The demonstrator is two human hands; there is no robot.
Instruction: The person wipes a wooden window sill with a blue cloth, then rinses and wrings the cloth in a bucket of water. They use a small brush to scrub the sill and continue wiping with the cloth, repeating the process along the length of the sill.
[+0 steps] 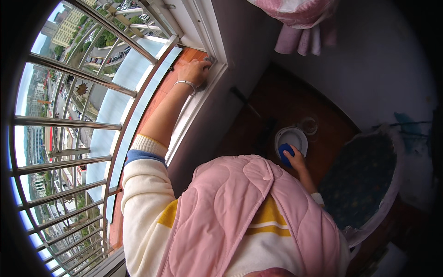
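Note:
My left hand, with a silver bangle at the wrist, reaches over the window track to the far corner of the reddish wood-look sill. Its fingers are curled at the white window frame, on a grey, fuzzy thing that may be a scouring pad or cloth; the hand partly hides it. Lower right, my right hand holds a blue object, perhaps a sponge or cloth, over the near rim of a round white basin. What lies in the basin is too dim to tell.
Metal security bars curve along the left, with a light-blue panel inside them and streets far below. A clear round container stands beside the basin. At right is a dark oval item with a pale edge. Pink fabric hangs at the top.

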